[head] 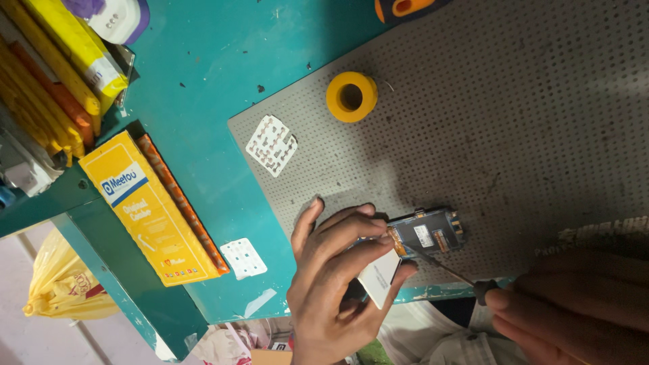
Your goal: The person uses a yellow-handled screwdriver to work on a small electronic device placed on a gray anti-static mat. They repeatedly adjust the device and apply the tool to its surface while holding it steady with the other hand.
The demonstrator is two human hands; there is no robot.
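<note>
My left hand grips a small phone circuit board with a white screen panel at the front edge of the grey perforated mat. My right hand holds a thin screwdriver whose tip rests on the board near my left fingers. The board lies flat on the mat with its orange and blue parts showing.
A yellow tape roll and a white keypad membrane lie on the mat. A second white membrane sits on the teal table. A yellow box and yellow packets stand at left. A yellow bag hangs below.
</note>
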